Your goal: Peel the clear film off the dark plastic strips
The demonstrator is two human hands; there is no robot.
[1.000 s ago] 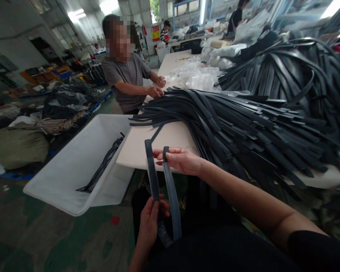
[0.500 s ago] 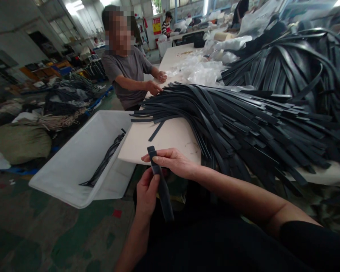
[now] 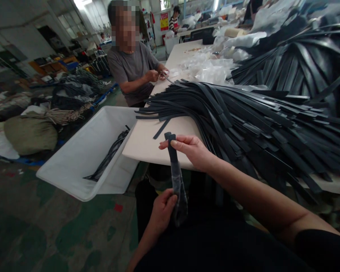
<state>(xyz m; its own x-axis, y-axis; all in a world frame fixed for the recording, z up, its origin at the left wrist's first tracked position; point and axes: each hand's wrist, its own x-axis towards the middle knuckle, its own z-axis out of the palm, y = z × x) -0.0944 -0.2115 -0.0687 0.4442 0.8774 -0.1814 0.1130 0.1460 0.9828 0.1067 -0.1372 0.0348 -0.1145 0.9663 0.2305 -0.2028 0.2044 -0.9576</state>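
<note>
Below the surface [image 3: 147, 145] edge, right hand [image 3: 194, 151] grip pinched on folded black strap [image 3: 175, 177] top, left hand [image 3: 161, 213] closed around its bottom, strap pile [image 3: 243, 117] on surface, white bin [image 3: 82, 158] beside, cluttered workshop.

A big pile of straps [image 3: 243, 121] lies on the tabletop [image 3: 158, 139], filling its right side. A bin [image 3: 85, 155] sits on the floor to the left of the tabletop, with a few straps inside it. In front of the tabletop, the right hand [image 3: 192, 151] is above the left hand [image 3: 161, 211], and a folded strap [image 3: 176, 177] runs between them. Behind the bin, another person [image 3: 133, 71] stands at the tabletop's far left edge.
</note>
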